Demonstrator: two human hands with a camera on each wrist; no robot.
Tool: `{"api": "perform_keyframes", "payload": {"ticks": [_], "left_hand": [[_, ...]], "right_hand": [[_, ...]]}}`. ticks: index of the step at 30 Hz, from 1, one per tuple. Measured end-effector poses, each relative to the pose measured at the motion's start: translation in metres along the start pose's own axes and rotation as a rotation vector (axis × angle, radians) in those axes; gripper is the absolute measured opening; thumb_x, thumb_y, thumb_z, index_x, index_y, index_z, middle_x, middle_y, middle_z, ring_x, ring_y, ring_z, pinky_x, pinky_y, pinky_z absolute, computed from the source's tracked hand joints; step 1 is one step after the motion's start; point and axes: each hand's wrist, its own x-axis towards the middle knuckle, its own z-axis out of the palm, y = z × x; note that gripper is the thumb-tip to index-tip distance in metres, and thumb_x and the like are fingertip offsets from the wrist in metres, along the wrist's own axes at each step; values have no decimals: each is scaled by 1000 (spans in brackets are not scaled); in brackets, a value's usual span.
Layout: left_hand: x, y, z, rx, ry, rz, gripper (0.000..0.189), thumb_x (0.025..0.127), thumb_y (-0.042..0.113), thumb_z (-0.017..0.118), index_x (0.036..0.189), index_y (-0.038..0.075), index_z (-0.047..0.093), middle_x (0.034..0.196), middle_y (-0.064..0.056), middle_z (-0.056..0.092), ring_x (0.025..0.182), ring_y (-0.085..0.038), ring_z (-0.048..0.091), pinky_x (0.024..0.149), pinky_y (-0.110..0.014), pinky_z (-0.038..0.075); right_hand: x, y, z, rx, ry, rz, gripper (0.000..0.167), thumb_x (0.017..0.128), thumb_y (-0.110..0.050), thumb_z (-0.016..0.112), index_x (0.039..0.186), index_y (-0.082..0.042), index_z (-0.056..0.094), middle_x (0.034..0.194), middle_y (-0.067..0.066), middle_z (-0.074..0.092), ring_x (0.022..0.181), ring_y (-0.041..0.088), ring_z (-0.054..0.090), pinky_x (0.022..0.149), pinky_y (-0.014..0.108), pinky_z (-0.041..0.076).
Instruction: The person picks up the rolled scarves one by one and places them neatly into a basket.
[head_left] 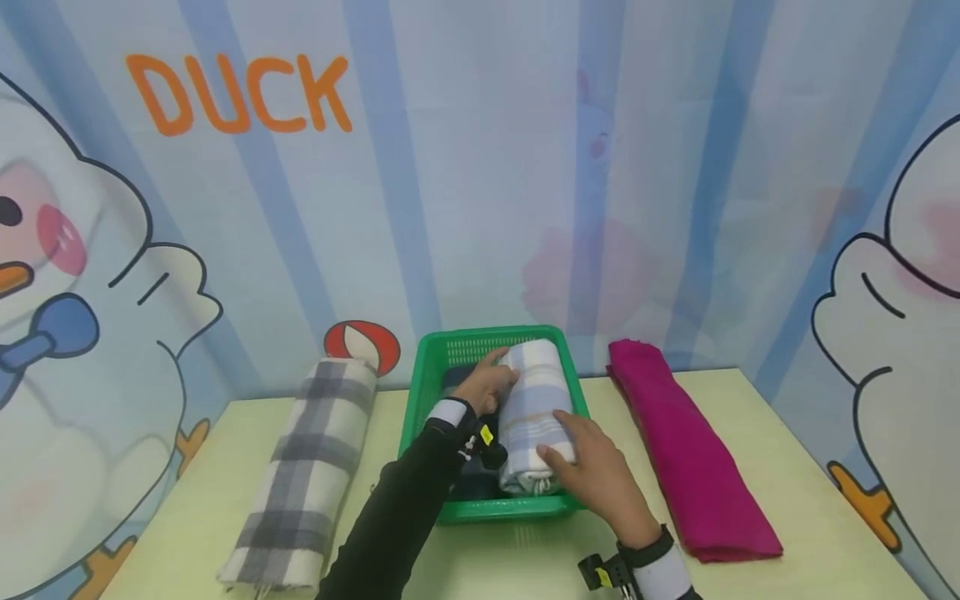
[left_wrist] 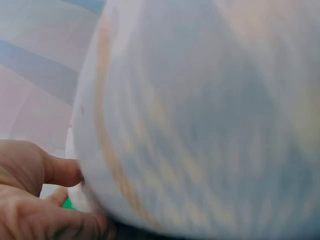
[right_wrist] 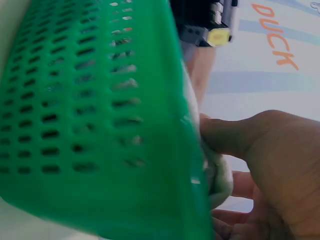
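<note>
Backdrop (head_left: 487, 183): pale blue, darker vertical stripes
Lettering (head_left: 256, 92): orange "DUCK", upper left
Cartoon ducks (head_left: 82, 375): white, black-outlined, one at each side
Tabletop (head_left: 757, 433): pale yellow, before the backdrop

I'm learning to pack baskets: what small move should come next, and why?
Perhaps ease the rolled white-and-blue striped cloth lower: the left hand and right hand both hold it in the green plastic basket, and part shows above the rim.

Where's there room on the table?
Left of the gray-checked blanket and right of the magenta cloth, the table is bare. The green basket is crowded: left hand and right hand hold a striped rolled blanket.
</note>
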Motion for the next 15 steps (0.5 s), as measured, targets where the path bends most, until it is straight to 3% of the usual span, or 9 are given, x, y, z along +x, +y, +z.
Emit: {"api": "perform_keyframes", "payload": {"ticks": [1,3,4,6,15], "left_hand": [[0,-2,0,1,1,6,66,98,9,53,156,32,31,153,-20,39,57,-12,35,52,-27,27],[0,-3,0,-15,0,18,67,97,7,53,156,30,32,157,-20,34,84,-19,53,63,-31,35],[0,-4,-1,-27,-5,26,67,97,7,53,156,30,32,158,-19,31,102,-25,54,70,-34,37],[-1,-4,-2,-40,-22,45,67,97,7,52,157,28,31,162,-19,24,133,-34,42,82,-40,39],[3,-5,1,-81,-64,65,68,96,4,49,158,25,28,163,-18,21,144,-39,33,108,-49,36]], "right_hand": [[0,0,2,-5,-2,-6,58,96,-31,66,143,-1,50,141,25,53,125,43,57,95,60,51],[0,0,5,-12,1,-12,57,95,-30,67,142,-1,51,140,26,54,124,44,57,95,60,51],[1,0,6,-14,5,-13,57,95,-29,67,142,-1,51,140,26,55,125,44,57,96,60,51],[1,-2,7,-7,18,-22,57,95,-28,68,142,0,52,139,27,55,125,44,56,97,60,50],[-1,-4,3,-20,3,-7,56,96,-28,66,142,0,51,140,26,55,127,44,55,98,60,49]]}}
